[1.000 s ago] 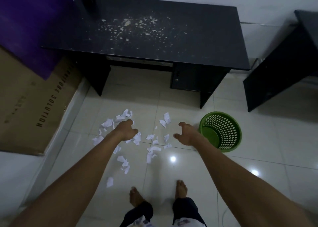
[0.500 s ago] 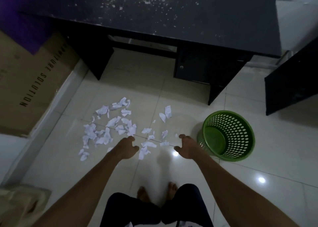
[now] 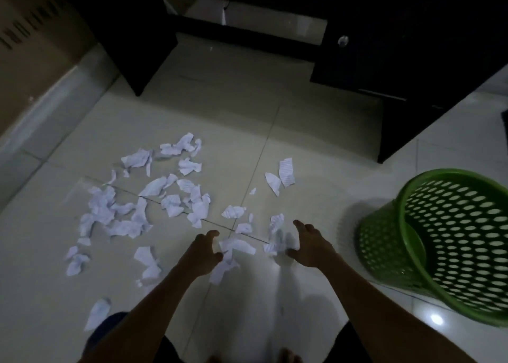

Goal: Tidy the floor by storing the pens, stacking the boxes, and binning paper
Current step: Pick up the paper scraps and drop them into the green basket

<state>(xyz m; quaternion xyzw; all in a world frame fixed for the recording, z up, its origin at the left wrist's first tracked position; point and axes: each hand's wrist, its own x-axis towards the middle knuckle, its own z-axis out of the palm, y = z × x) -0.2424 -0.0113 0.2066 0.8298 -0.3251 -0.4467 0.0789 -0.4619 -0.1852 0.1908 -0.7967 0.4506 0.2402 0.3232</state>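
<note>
Several torn scraps of white lined paper point(image 3: 143, 206) lie scattered over the pale floor tiles, mostly left of centre. My left hand point(image 3: 202, 251) hovers low over the nearest scraps point(image 3: 236, 245), fingers loosely curled and holding nothing. My right hand point(image 3: 309, 243) is spread beside it, just right of a small scrap point(image 3: 275, 222), also holding nothing. A green perforated plastic basket point(image 3: 450, 241) stands on the floor to the right of my right hand, its inside showing no paper.
A black desk point(image 3: 398, 46) with a knobbed drawer stands over the far floor, its leg near the basket. A brown cardboard box point(image 3: 35, 40) leans at the far left. My knees and bare toes point(image 3: 286, 355) show at the bottom edge.
The view has dropped much closer to the floor. Both hands have come down toward the nearest scraps, and the basket now sits at the right edge.
</note>
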